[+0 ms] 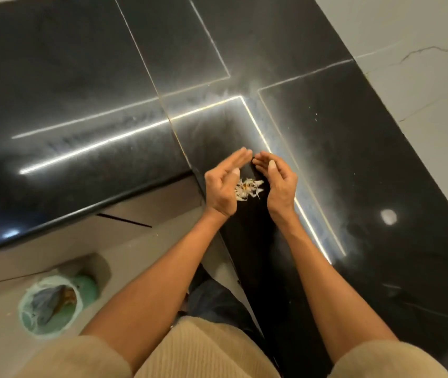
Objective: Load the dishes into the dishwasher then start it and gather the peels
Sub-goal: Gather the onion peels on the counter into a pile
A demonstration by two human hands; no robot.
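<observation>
We work over the black countertop point(80, 77); the green bin point(50, 304) sits on the floor, down and left of our hands; our left hand point(224, 184) and right hand point(278, 184), fingers nearly straight, cup without gripping the peels point(248, 189) between them; gaps could spill flakes; the loose heap has no clear long axis.

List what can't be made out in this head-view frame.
- Peels: small pale scraps between the left hand and right hand; kind unclear, some hidden by the left palm.
- Bin: contents blurred.
- Dishwasher: out of frame.
- Countertop: glare streaks mask its surface.
</observation>
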